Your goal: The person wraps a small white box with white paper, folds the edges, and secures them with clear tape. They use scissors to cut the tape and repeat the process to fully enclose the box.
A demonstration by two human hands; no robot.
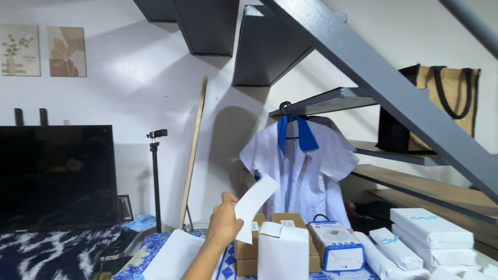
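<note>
the left hand (pixel 224 224) is raised, its fingers (pixel 228 199) pinching a white paper slip (pixel 254 207) above brown cardboard boxes (pixel 280 220) and a white box (pixel 283 251). behind them a white shirt (pixel 301 166) hangs under the grey staircase (pixel 394 93).

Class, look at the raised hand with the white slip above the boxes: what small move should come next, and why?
Probably lower the slip toward the small boxes. The left hand holds it up in the air by its lower edge, clear of everything, with the brown and white boxes right below it. The right hand is out of view, so it cannot help steady it.
</note>
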